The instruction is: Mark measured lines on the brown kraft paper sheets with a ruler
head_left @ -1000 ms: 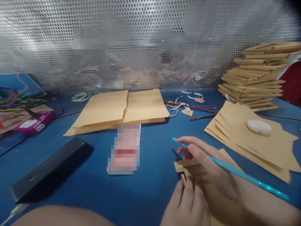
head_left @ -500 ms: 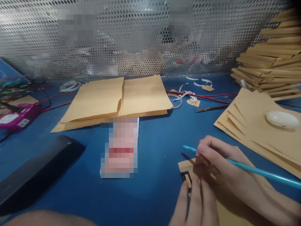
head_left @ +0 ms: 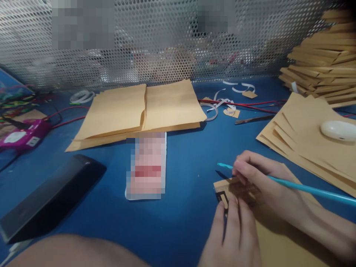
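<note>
A brown kraft paper envelope (head_left: 275,237) lies on the blue table under both hands. Its upper left corner carries a small black rectangular frame (head_left: 222,202) with a paper-coloured middle. My left hand (head_left: 229,237) rests on the envelope with fingers stretched out, the fingertips touching the paper beside the black frame. Its thumb is hidden. Between the thumb and fingers of my right hand (head_left: 260,181) is a thin teal stick (head_left: 311,189) with a narrowed tip, which points left above the envelope's top edge. The right hand's lower fingers are in shadow near the paper.
Flat kraft envelopes (head_left: 119,107) lie behind a phone (head_left: 163,178). At right, more envelopes (head_left: 300,137) bear a white oval case (head_left: 338,131); a tall stack (head_left: 319,70) stands behind. A dark, long object (head_left: 55,196), a purple power strip (head_left: 26,133), red wires and paper strips lie around.
The view has shifted slightly, so the table's things sit a little higher and further right. Both hands keep nearly the same pose on the envelope, and the teal stick stays in the right hand.
</note>
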